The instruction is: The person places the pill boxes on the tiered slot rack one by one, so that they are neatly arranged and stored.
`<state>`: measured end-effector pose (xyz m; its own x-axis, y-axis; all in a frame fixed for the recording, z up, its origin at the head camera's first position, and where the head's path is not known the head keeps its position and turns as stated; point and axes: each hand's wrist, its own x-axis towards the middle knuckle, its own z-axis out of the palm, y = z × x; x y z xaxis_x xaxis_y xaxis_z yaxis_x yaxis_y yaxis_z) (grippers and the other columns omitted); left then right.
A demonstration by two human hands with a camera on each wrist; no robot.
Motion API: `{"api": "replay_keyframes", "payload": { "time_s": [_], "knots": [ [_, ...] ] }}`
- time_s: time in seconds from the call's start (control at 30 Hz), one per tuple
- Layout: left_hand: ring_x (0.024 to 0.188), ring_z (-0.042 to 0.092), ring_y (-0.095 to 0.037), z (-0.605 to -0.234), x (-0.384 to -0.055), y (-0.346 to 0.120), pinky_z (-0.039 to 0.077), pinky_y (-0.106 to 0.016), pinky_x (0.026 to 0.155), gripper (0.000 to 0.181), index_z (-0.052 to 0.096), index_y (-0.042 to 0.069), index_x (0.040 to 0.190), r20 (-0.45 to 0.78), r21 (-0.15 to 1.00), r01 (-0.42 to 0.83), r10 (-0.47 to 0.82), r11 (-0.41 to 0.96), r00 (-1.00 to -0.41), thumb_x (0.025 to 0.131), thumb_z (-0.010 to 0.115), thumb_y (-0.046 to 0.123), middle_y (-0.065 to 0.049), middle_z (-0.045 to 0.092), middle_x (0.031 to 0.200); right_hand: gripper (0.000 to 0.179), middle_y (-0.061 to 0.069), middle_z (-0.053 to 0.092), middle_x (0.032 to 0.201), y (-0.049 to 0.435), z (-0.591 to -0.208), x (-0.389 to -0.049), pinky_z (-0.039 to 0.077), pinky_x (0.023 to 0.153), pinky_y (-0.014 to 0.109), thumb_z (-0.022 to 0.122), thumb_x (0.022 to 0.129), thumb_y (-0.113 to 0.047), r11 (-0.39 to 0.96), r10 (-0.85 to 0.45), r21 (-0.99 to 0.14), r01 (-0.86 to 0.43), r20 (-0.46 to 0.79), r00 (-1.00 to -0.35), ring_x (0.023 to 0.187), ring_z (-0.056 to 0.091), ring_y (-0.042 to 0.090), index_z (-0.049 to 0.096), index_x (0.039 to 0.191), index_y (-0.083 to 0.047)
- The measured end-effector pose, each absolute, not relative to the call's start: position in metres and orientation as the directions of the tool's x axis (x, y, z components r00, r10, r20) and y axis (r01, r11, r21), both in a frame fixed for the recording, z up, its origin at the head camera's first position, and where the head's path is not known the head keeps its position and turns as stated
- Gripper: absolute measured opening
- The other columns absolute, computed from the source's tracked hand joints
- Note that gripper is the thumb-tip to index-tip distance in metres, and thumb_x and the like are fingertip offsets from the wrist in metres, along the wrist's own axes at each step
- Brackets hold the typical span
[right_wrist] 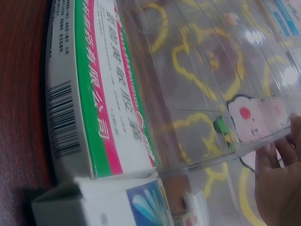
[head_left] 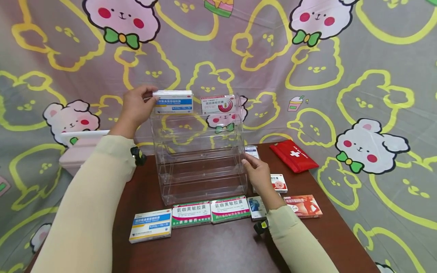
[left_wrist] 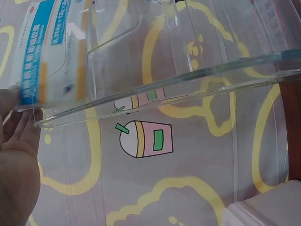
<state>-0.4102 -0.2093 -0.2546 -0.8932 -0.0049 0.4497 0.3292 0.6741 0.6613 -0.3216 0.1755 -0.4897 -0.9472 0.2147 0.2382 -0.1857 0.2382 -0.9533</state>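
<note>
Hands [head_left: 136, 104] on box [head_left: 173, 101] (top shelf)

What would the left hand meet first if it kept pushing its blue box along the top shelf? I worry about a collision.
Probably the red-and-white box on the clear rack; the left hand points its blue box that way, though depth is unclear.

The backdrop cloth [head_left: 375, 57] is grey-mauve with yellow outlines of bears and pink-white bears that wear green bows. The surface [head_left: 222, 246] is dark red-brown. The rack [head_left: 201, 167] is clear and has no colour. The box on its top left [head_left: 173, 101] is white with a blue band; the box beside it [head_left: 218, 104] is white with a red spiral. Two boxes in front [head_left: 211, 212] are white, green and pink. The pouch [head_left: 293, 155] is red with a white cross. Both sleeves [head_left: 88, 212] are pale cream.
</note>
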Motion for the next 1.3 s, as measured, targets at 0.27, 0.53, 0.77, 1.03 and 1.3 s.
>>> {"api": "replay_keyframes", "payload": {
  "time_s": [0.27,0.53,0.77,1.03,1.3],
  "knots": [
    [0.134,0.068,-0.037,-0.2545,-0.4092,-0.2090,0.057,-0.053,0.112,0.036,0.068,0.001,0.143,0.440,0.632,0.314,0.006,0.709,-0.898,0.112,0.061,0.018,-0.022,0.070,0.144,0.039,0.015,0.073,0.142,0.1754,-0.4923,-0.3233,0.062,0.101,0.029,0.077,0.104,-0.020,0.243,0.218,-0.952,-0.187,0.242,-0.946,0.133,0.069,0.030,0.074,0.142,-0.010],
    [0.133,0.067,-0.039,-0.2552,-0.4054,-0.2055,0.058,-0.054,0.111,0.037,0.067,-0.001,0.145,0.446,0.590,0.312,0.021,0.745,-0.895,0.113,0.058,0.016,-0.024,0.064,0.145,0.039,0.015,0.074,0.140,0.1735,-0.4901,-0.3223,0.055,0.085,0.009,0.078,0.103,-0.017,0.210,0.216,-0.959,-0.191,0.236,-0.947,0.127,0.070,0.027,0.075,0.141,-0.011],
    [0.135,0.066,-0.040,-0.2555,-0.4046,-0.2034,0.057,-0.054,0.112,0.037,0.067,-0.001,0.145,0.453,0.584,0.311,0.016,0.750,-0.891,0.114,0.057,0.016,-0.024,0.063,0.147,0.037,0.015,0.075,0.138,0.1728,-0.4899,-0.3215,0.057,0.085,0.012,0.077,0.104,-0.017,0.223,0.229,-0.957,-0.184,0.235,-0.944,0.121,0.071,0.024,0.075,0.140,-0.010],
    [0.139,0.065,-0.037,-0.2577,-0.4057,-0.2045,0.055,-0.053,0.115,0.040,0.065,0.003,0.149,0.448,0.588,0.302,0.010,0.750,-0.894,0.114,0.058,0.019,-0.021,0.066,0.151,0.037,0.017,0.076,0.135,0.1714,-0.4908,-0.3215,0.059,0.082,0.013,0.078,0.103,-0.015,0.212,0.231,-0.957,-0.199,0.247,-0.941,0.110,0.072,0.015,0.075,0.140,-0.009],
    [0.146,0.060,-0.034,-0.2593,-0.4051,-0.2048,0.053,-0.052,0.118,0.045,0.061,0.008,0.156,0.434,0.622,0.290,-0.012,0.727,-0.901,0.114,0.059,0.025,-0.017,0.061,0.158,0.036,0.015,0.076,0.136,0.1726,-0.4893,-0.3212,0.056,0.082,0.009,0.077,0.103,-0.016,0.200,0.224,-0.961,-0.193,0.236,-0.945,0.116,0.071,0.021,0.076,0.139,-0.010]
  ]
}}
